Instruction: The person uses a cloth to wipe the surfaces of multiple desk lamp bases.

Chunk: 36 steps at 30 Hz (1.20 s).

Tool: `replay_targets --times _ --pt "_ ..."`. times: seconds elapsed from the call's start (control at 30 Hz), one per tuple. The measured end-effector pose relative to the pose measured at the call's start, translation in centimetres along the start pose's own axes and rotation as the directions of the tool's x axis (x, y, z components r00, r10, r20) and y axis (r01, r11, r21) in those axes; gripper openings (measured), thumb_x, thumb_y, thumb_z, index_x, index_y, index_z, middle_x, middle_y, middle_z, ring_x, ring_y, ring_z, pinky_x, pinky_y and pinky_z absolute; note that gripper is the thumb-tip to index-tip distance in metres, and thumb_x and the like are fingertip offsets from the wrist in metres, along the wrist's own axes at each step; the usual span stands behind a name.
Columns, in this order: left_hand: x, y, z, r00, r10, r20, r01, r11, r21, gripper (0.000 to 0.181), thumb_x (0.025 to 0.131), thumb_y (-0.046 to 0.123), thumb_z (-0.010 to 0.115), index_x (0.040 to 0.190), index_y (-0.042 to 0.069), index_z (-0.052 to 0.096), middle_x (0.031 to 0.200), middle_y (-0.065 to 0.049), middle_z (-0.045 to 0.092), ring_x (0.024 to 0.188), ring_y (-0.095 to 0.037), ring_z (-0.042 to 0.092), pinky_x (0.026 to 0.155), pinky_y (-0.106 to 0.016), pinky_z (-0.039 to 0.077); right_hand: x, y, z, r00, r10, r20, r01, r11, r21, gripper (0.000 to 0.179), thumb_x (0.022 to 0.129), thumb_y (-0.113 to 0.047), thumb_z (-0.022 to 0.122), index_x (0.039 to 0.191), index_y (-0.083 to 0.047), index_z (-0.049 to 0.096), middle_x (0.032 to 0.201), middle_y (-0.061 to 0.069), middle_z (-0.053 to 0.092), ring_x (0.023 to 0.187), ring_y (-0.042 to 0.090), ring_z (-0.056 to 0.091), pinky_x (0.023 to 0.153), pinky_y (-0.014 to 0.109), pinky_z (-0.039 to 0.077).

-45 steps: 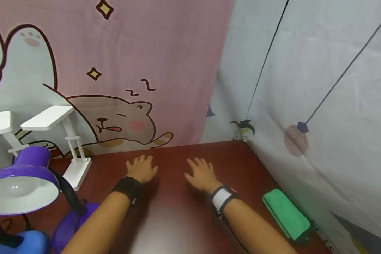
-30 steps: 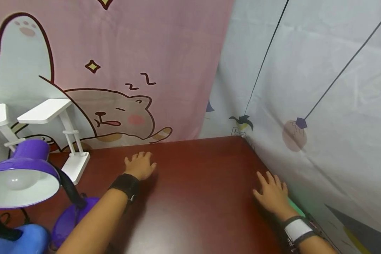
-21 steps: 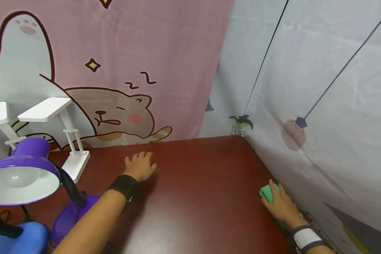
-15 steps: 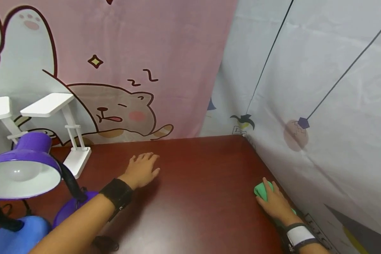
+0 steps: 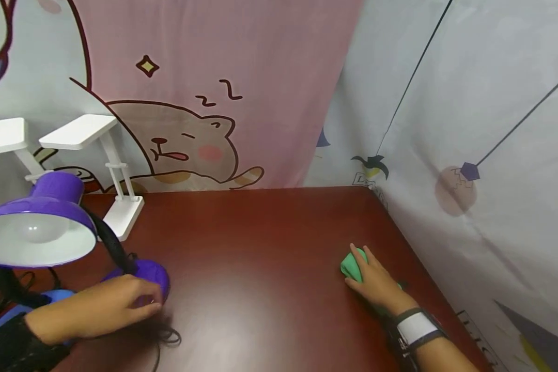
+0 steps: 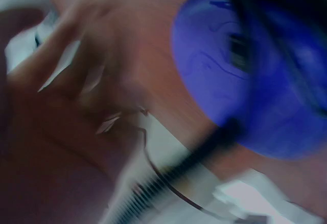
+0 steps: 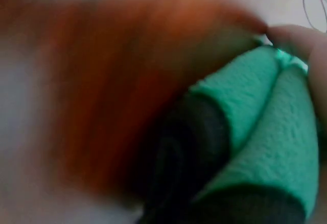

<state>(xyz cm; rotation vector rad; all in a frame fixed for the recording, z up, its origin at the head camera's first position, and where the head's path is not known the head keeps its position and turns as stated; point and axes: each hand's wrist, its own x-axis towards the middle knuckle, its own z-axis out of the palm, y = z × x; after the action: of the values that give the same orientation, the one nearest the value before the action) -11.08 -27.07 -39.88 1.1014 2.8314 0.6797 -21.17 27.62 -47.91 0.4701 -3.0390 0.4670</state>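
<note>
My right hand (image 5: 376, 284) grips a folded green cloth (image 5: 351, 267) over the right part of the brown table (image 5: 269, 243). In the right wrist view the cloth (image 7: 276, 132) shows as thick, fuzzy folds, with fingers along its far end. Over at the left, my left hand (image 5: 104, 307) is beside the round purple base (image 5: 155, 276) of a desk lamp, fingers loosely bent. The left wrist view is blurred; there the hand (image 6: 56, 127) holds nothing, and the lamp base (image 6: 204, 75) lies apart from its fingers.
The purple lamp's shade (image 5: 37, 232) leans out at the left on a black neck. A blue lamp base (image 5: 14, 312) sits below it. White stands (image 5: 125, 214) are behind. A dark cable (image 5: 169, 336) lies by the left hand. Printed curtains border the back and right.
My right hand reached right, took hold of the green cloth and brought it leftward from the table's right edge. My left hand swung from the table's middle back toward the purple lamp. The view tilted down.
</note>
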Motion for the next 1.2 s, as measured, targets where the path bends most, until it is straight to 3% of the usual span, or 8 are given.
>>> replay_targets --times 0.1,0.2,0.27,0.33,0.47,0.63,0.87,1.2 --pt "-2.8 -2.0 -0.9 0.994 -0.106 0.005 0.107 0.992 -0.068 0.023 0.089 0.024 0.064 0.069 0.030 0.053 0.062 0.023 0.043 0.053 0.006 0.039 0.044 -0.017 0.035 0.1 0.0 -0.5 1.000 0.002 0.005 -0.002 1.000 -0.018 0.089 0.079 -0.036 0.071 0.149 -0.011 0.022 0.146 0.034 0.020 0.121 0.051 0.035 0.085 0.068 0.040" --pt "-4.5 -3.9 -1.2 0.959 -0.280 -0.051 0.284 0.956 0.078 0.019 0.082 0.033 0.070 0.075 0.027 0.054 0.069 0.016 0.049 0.061 0.000 0.047 0.050 -0.024 0.042 -0.1 0.1 -1.2 0.999 0.025 0.022 -0.024 0.999 -0.037 0.090 0.079 -0.036 0.072 0.149 -0.011 0.021 0.146 0.034 0.020 0.120 0.051 0.035 0.082 0.067 0.041" --pt "-5.0 -4.9 -1.0 0.944 -0.320 -0.080 0.329 0.931 0.157 0.027 0.074 0.039 0.076 0.086 0.023 0.058 0.083 0.006 0.056 0.072 -0.008 0.054 0.057 -0.032 0.047 -0.2 0.0 -1.7 0.999 0.042 0.029 -0.041 0.998 -0.055 0.092 0.078 -0.037 0.072 0.149 -0.011 0.020 0.146 0.034 0.020 0.119 0.052 0.035 0.079 0.067 0.043" --pt "-5.4 -5.6 -0.5 0.948 -0.296 -0.115 0.313 0.931 0.188 0.047 0.066 0.043 0.081 0.101 0.021 0.061 0.101 -0.006 0.058 0.089 -0.020 0.056 0.064 -0.042 0.049 -0.3 -0.3 -2.2 0.998 0.060 0.034 -0.057 0.996 -0.075 0.096 0.075 -0.037 0.075 0.149 -0.011 0.019 0.145 0.035 0.021 0.117 0.054 0.037 0.074 0.067 0.045" --pt "-5.9 -6.5 1.0 0.983 -0.127 -0.130 0.155 0.958 0.241 0.082 0.055 0.047 0.084 0.129 0.022 0.056 0.123 -0.023 0.050 0.104 -0.038 0.050 0.070 -0.057 0.047 -0.7 -1.1 -3.1 0.997 0.069 0.040 -0.064 0.991 -0.121 0.102 0.067 -0.033 0.080 0.148 -0.009 0.023 0.140 0.038 0.027 0.104 0.055 0.047 0.061 0.062 0.048" --pt "-5.7 -7.1 1.9 0.993 -0.042 -0.111 0.080 0.928 0.364 0.085 0.053 0.049 0.081 0.131 0.026 0.055 0.127 -0.027 0.047 0.106 -0.042 0.050 0.072 -0.060 0.046 -1.1 -1.9 -3.4 1.000 0.002 0.016 0.000 0.988 -0.156 0.093 0.064 -0.018 0.079 0.143 -0.003 0.032 0.126 0.043 0.042 0.084 0.050 0.056 0.057 0.055 0.049" --pt "-2.3 -6.2 2.4 0.996 -0.046 -0.081 0.077 0.894 0.442 0.078 0.062 0.055 0.077 0.131 0.026 0.055 0.127 -0.025 0.050 0.107 -0.039 0.051 0.077 -0.058 0.046 -0.5 -2.1 -2.8 1.000 -0.019 -0.019 0.014 0.974 -0.224 0.087 0.064 -0.014 0.075 0.141 -0.002 0.037 0.121 0.040 0.048 0.078 0.045 0.057 0.050 0.053 0.049" --pt "6.6 -4.7 4.5 0.999 -0.043 -0.018 0.046 0.900 0.434 0.076 0.067 0.057 0.075 0.132 0.023 0.055 0.132 -0.025 0.048 0.109 -0.043 0.050 0.080 -0.060 0.048 0.9 -3.9 -1.5 1.000 0.015 0.027 -0.007 0.963 -0.268 0.087 0.068 -0.020 0.075 0.144 -0.008 0.034 0.127 0.034 0.048 0.087 0.045 0.057 0.057 0.058 0.049"
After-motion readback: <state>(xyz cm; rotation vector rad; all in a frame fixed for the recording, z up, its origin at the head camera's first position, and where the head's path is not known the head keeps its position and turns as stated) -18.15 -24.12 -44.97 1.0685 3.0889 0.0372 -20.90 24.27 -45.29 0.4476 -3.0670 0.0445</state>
